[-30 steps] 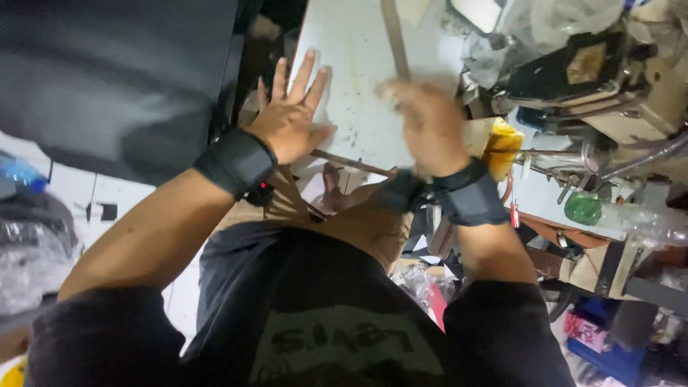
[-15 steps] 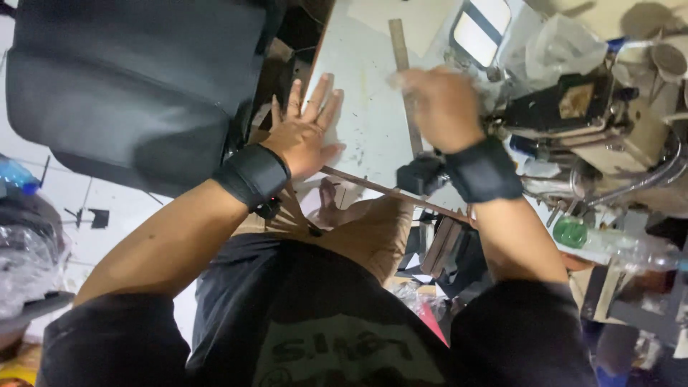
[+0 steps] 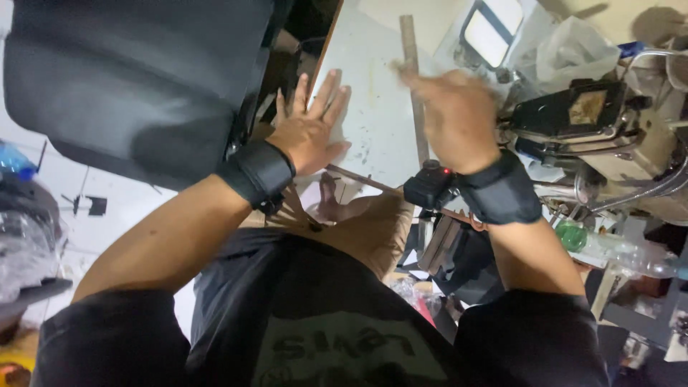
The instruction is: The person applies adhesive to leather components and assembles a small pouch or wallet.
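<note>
Fingers (image 3: 322,97) of left hand (image 3: 309,134) spread flat on white worktop (image 3: 373,107), as a second ago. Right hand (image 3: 451,118), blurred, risen slightly up the ruler (image 3: 412,79); grip impossible to tell. Sewing machine (image 3: 595,122) just beside.

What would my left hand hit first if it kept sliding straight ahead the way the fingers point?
Probably nothing soon: the left hand lies flat on the white table, fingers aimed up its bare surface. Depth is unclear.
</note>
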